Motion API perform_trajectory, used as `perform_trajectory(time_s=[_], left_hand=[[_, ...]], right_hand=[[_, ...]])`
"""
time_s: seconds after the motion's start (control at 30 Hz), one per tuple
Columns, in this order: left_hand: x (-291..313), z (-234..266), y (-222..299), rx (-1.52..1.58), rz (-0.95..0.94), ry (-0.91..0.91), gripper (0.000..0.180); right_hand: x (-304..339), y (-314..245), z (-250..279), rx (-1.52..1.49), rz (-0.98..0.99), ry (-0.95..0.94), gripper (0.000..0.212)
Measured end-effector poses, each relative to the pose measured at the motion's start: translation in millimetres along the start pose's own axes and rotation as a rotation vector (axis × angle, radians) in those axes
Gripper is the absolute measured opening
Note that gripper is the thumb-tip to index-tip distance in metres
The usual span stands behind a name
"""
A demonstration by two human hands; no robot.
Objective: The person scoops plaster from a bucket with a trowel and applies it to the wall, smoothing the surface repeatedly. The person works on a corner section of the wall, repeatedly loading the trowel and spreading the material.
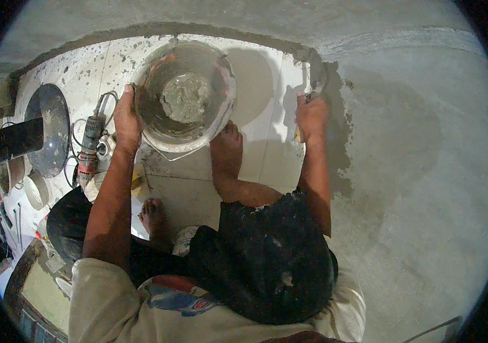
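Near the middle of the head view, my left hand (126, 120) is closed on the left rim of a mortar-smeared bucket (151, 119). The bucket tilts toward me, and a lump of wet grey mortar (186, 97) lies in its bottom. Its thin wire handle hangs at the near side. To the right, my right hand (312, 116) is wrapped round the handle of a trowel (307, 74). The trowel's metal end is beside the grey plastered wall (409, 160), where a darker, wet-looking strip (341, 134) runs along the bottom. Its blade is partly hard to make out.
My bare feet (226, 148) are on the tiled floor (186, 183), close to the bucket. At left lie a corded power tool (89, 140), a dark round basin (54, 123) and a pale round container (36, 191). Mortar spots (81, 63) dot the far floor.
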State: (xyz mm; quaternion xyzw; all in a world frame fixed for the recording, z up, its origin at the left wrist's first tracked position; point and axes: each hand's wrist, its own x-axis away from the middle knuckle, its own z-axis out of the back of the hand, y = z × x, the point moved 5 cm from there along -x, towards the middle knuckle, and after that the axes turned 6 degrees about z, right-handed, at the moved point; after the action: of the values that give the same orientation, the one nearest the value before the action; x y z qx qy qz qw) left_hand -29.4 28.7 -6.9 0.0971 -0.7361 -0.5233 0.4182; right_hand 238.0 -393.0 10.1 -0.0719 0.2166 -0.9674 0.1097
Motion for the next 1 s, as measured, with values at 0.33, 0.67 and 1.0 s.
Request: perform_trajectory(time_s=[0.33, 0.67, 1.0], left_hand=[[-4, -4, -4, 0.138, -0.01, -0.035, 0.063], [-3, -4, -2, 0.004, -0.036, 0.048, 0.06], [-10, 8, -6, -0.03, -0.053, 0.037, 0.057]], right_hand=[[-19, 1, -26, 0.139, -0.019, -0.068, 0.047], [-18, -2, -35, 0.174, 0.007, -0.098, 0.04], [14, -20, 10, 0.185, -0.043, 0.05, 0.037]])
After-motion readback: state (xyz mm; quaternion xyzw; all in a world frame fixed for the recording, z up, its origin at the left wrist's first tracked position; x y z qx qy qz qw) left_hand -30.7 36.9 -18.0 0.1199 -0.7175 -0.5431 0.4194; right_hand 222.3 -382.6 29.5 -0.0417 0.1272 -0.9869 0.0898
